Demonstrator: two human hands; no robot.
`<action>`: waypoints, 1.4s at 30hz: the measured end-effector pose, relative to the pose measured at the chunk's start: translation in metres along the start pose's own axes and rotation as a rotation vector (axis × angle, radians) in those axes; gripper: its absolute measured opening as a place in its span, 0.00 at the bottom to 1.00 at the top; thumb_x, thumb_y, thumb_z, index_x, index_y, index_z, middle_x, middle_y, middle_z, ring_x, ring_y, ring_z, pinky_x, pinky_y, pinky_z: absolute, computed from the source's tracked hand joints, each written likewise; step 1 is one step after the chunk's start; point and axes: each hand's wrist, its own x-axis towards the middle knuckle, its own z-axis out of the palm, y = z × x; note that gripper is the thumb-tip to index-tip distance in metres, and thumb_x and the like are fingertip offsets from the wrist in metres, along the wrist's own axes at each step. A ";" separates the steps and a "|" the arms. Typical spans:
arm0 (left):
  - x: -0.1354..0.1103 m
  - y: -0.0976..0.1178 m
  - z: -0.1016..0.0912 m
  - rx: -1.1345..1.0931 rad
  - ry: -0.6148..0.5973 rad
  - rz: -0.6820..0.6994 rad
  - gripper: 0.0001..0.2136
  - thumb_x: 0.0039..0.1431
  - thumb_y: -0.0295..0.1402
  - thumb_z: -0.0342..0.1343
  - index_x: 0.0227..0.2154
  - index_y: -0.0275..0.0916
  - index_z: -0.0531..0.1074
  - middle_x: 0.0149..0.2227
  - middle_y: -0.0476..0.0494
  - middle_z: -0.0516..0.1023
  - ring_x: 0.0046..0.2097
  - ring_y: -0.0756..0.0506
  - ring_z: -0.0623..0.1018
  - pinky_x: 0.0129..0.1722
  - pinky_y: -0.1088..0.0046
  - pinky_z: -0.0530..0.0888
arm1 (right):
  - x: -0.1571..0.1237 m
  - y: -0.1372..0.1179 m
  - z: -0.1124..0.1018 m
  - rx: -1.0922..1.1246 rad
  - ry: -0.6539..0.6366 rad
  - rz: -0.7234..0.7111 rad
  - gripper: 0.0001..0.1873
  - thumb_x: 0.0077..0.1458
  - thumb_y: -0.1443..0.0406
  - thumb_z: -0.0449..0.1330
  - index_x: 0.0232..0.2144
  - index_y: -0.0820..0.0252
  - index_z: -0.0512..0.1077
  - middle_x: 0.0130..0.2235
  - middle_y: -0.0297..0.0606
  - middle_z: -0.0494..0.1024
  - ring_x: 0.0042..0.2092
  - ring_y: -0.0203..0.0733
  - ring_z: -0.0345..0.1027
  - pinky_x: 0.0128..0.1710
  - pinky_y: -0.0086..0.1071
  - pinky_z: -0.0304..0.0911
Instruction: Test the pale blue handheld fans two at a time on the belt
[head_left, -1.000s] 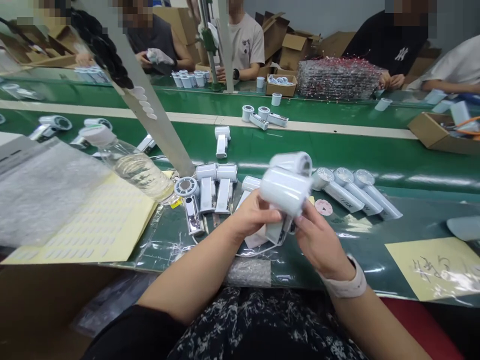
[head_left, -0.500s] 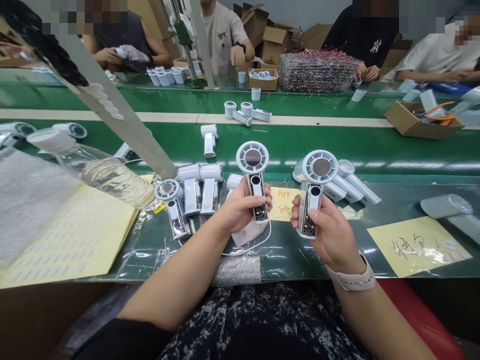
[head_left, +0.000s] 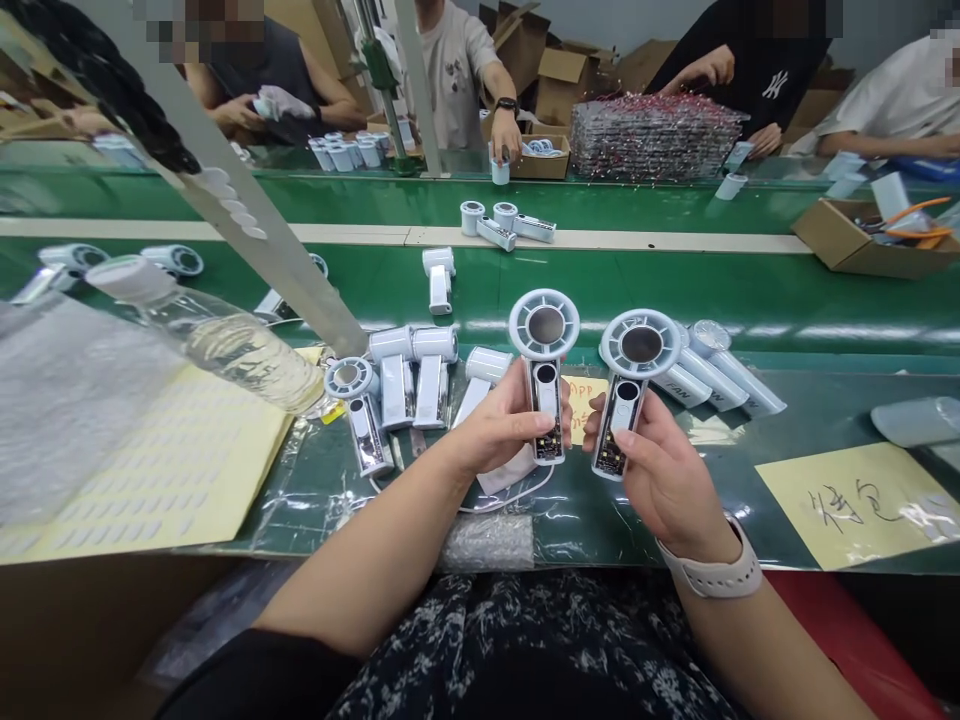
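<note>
Here, gripping a small fan (head_left: 546,385) in the left hand (head_left: 495,430), with fingers closed around the handle and thumb laid across its front. Likewise clasping a second fan (head_left: 631,385) in the right hand (head_left: 667,480), with fingers curled firmly round the handle and thumb pressed to its face, above a pale wristband (head_left: 712,574). Raised side by side over a green workbench (head_left: 600,530), with both ringed heads toward the camera, near each other but not touching; upright at left, leaning slightly at right. Exposed low on both handles, down to bare circuitry. Set against a yellow note (head_left: 586,393) with red writing, partly hidden behind the pair. Flanked at left by four more fans (head_left: 396,385) and a capped clear bottle (head_left: 232,345); at right by a slanted row of lettered fans (head_left: 742,378) and a yellow sheet (head_left: 844,520) with black handwriting. Backed by a green conveyor (head_left: 637,270), with a lone fan (head_left: 439,285) on it and, well apart on the far side, a co-worker's hand (head_left: 506,138) at a white cup-shaped part (head_left: 500,174).
</note>
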 end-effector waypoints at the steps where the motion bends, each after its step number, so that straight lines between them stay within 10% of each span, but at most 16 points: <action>1: 0.000 0.000 0.000 -0.007 0.002 -0.001 0.29 0.44 0.34 0.69 0.49 0.42 0.63 0.36 0.48 0.71 0.35 0.47 0.74 0.33 0.67 0.73 | 0.000 0.000 0.000 0.001 -0.002 0.003 0.17 0.55 0.57 0.62 0.46 0.51 0.68 0.45 0.41 0.75 0.41 0.48 0.72 0.39 0.44 0.72; 20: 0.007 -0.007 -0.003 0.109 0.187 -0.022 0.19 0.50 0.34 0.63 0.43 0.41 0.62 0.33 0.51 0.69 0.30 0.50 0.72 0.29 0.69 0.71 | -0.006 0.005 0.007 0.134 0.043 0.079 0.11 0.56 0.59 0.60 0.42 0.54 0.69 0.36 0.36 0.76 0.29 0.38 0.69 0.25 0.33 0.67; 42: 0.011 -0.014 -0.014 0.196 0.088 0.025 0.21 0.54 0.34 0.62 0.48 0.41 0.62 0.33 0.49 0.72 0.32 0.47 0.74 0.35 0.65 0.72 | -0.009 0.009 0.004 0.262 -0.063 0.070 0.10 0.58 0.63 0.61 0.43 0.55 0.75 0.38 0.37 0.78 0.31 0.37 0.70 0.30 0.32 0.69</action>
